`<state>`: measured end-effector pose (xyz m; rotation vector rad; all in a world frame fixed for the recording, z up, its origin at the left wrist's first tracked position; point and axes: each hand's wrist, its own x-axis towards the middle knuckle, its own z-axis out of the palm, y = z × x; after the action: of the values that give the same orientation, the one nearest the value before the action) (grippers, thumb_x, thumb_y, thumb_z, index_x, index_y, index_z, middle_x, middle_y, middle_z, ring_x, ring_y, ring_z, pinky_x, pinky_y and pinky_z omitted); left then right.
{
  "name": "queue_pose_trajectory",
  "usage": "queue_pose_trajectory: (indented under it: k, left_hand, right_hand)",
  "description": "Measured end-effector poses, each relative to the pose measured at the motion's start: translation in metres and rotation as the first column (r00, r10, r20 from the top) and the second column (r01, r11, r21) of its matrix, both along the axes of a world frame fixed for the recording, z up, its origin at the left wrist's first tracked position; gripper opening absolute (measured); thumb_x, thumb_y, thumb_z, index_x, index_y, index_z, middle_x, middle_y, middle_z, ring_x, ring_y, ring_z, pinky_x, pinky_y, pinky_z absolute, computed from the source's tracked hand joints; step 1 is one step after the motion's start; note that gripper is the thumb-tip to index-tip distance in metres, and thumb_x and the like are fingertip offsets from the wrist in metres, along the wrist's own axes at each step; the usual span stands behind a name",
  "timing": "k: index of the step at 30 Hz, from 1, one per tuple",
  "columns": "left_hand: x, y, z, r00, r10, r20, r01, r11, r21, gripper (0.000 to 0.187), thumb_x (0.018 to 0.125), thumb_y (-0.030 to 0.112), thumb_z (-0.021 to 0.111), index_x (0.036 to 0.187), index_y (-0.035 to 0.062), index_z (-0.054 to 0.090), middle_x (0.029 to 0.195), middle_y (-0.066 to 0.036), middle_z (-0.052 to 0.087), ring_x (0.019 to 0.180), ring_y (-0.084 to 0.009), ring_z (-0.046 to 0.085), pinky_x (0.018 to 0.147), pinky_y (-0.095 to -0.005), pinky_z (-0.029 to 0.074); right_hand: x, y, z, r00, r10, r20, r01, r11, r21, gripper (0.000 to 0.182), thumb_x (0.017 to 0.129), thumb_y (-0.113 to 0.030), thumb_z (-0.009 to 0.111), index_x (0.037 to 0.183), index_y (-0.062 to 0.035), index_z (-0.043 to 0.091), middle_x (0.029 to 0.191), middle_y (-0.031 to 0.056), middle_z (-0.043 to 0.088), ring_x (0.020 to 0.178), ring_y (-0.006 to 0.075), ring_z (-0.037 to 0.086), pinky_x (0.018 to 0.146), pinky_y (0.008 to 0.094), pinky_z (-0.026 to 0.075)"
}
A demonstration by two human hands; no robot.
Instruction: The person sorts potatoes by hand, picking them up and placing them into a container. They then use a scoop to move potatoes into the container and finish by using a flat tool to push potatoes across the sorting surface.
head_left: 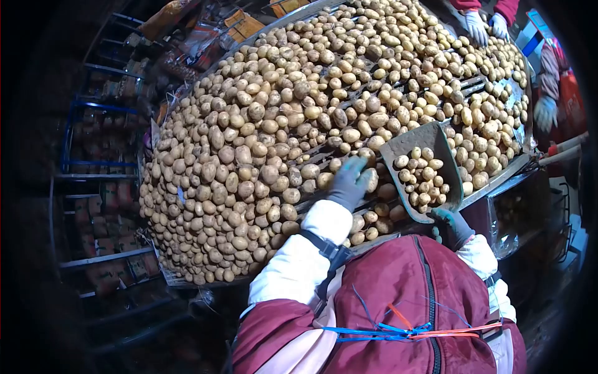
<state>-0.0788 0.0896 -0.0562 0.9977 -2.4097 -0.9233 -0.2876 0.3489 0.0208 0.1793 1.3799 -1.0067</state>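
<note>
My left hand (350,181), in a grey and green glove, reaches over the potatoes (249,156) heaped on a slatted table. Its fingers are bent around the side of a potato (370,180) left of the scoop. A green-grey scoop (455,163) holds several small potatoes (423,181) and rests at the table's near edge. My right hand (451,227), gloved too, is closed at the scoop's near end, where the handle is hidden by the hand.
Two white-gloved hands of another person (478,28) touch potatoes at the top right. Another gloved hand (545,113) hangs at the far right, near red cloth. Metal racks (103,165) with packed goods stand left. A metal-edged rim (498,182) borders the table on the right.
</note>
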Motion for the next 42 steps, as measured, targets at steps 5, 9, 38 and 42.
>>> queue_pose_trajectory:
  k: [5,9,38,42]
  left_hand:
    - [0.039,-0.109,0.0,0.963,0.249,0.1,-0.215,0.939,-0.267,0.033,0.086,0.022,0.063,0.113,0.0033,0.068,0.112,-0.021,0.065,0.102,-0.0381,0.063,0.092,-0.0449,0.051]
    - [0.048,-0.13,0.003,0.86,0.333,0.388,-0.191,0.913,-0.361,0.04,0.079,0.025,0.072,0.116,0.0108,0.068,0.112,-0.016,0.063,0.105,-0.0369,0.061,0.093,-0.046,0.05]
    - [-0.003,-0.112,0.008,0.778,0.114,0.618,0.032,0.975,-0.22,0.036,0.084,0.02,0.07,0.119,0.0211,0.061,0.12,-0.012,0.058,0.115,-0.0342,0.058,0.094,-0.0468,0.05]
    - [0.019,-0.102,-0.005,0.89,0.151,0.431,-0.015,0.953,-0.303,0.029,0.084,0.018,0.069,0.113,0.0183,0.064,0.119,-0.012,0.06,0.111,-0.0356,0.058,0.095,-0.0455,0.049]
  right_hand:
    - [0.002,0.007,-0.012,0.996,0.037,0.083,-0.035,0.999,-0.031,0.017,0.09,-0.025,0.069,0.092,-0.0087,0.064,0.068,0.0014,0.061,0.046,0.0109,0.051,0.039,0.0244,0.036]
    - [0.005,0.009,-0.011,0.997,0.048,0.054,-0.046,0.998,-0.036,0.016,0.089,-0.022,0.07,0.091,-0.006,0.067,0.069,0.0034,0.064,0.046,0.012,0.052,0.041,0.0242,0.038]
    - [0.008,0.016,-0.031,0.996,0.086,0.011,-0.086,0.996,-0.036,0.018,0.091,-0.024,0.067,0.094,-0.0068,0.069,0.064,0.0029,0.061,0.047,0.0124,0.053,0.042,0.0256,0.037]
    - [0.005,0.014,-0.017,0.995,0.088,0.037,-0.086,0.996,-0.036,0.015,0.09,-0.021,0.068,0.096,-0.0076,0.069,0.07,0.002,0.064,0.052,0.0109,0.054,0.046,0.024,0.039]
